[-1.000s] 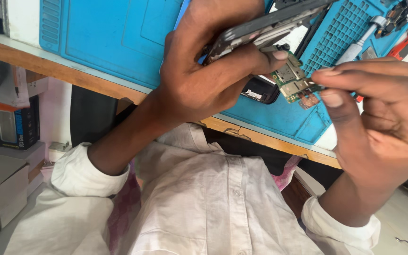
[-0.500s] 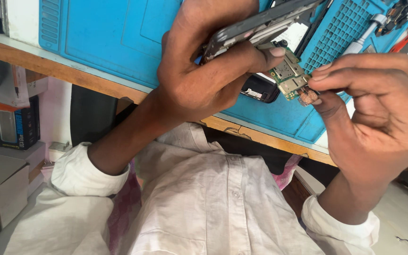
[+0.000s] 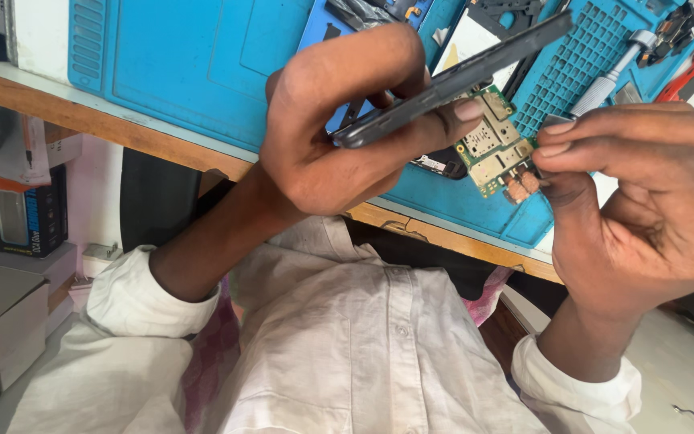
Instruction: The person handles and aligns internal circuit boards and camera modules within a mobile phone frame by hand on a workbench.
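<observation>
My left hand (image 3: 323, 145) grips a dark phone body (image 3: 459, 76) edge-on, holding it tilted above the blue work mat (image 3: 186, 64). A small green circuit board (image 3: 487, 149) hangs out from under the phone, with my left fingertip resting on its top edge. My right hand (image 3: 644, 201) pinches the board's right edge between thumb and forefinger. A copper-coloured flex piece shows at the board's lower corner. A small dark part (image 3: 442, 165) lies on the mat just behind the board.
The mat lies on a wooden table edge (image 3: 82, 120). A metal screwdriver (image 3: 608, 80), a red-handled tool (image 3: 684, 76) and loose phone parts lie at the mat's far right. Cardboard boxes (image 3: 2, 313) stand at the lower left. My white shirt fills the bottom.
My right fingers have gone from lying flat by the board to pinching its edge. The phone and my left hand have hardly moved.
</observation>
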